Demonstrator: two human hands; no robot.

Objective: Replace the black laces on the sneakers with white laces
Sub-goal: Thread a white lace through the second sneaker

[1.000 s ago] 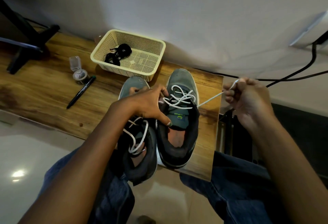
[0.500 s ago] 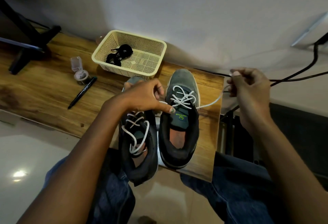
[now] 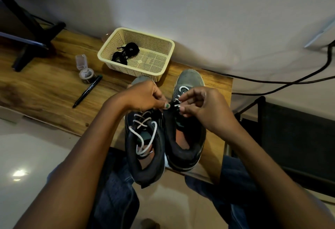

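Note:
Two grey sneakers stand side by side at the wooden table's (image 3: 45, 91) near edge. The left sneaker (image 3: 145, 147) carries a white lace (image 3: 143, 132) with loose loops over its opening. The right sneaker (image 3: 188, 138) has a white lace (image 3: 181, 92) threaded through its front eyelets. My right hand (image 3: 203, 107) pinches that lace's end just above the tongue. My left hand (image 3: 145, 96) pinches at the right sneaker's inner edge, beside the right hand; its fingertips hide what they hold. Black laces (image 3: 125, 53) lie bundled in the cream basket (image 3: 163, 69).
A black marker (image 3: 87, 91) and a small clear jar with an open lid (image 3: 85, 71) lie left of the basket. A black stand's foot (image 3: 34, 45) sits at far left. Black cables (image 3: 290, 80) run along the wall at right. My jeans-clad knees are below the table.
My right hand has come in from the far right to the right sneaker's eyelets, so the lace no longer stretches out sideways. My left hand stays at the sneakers' middle.

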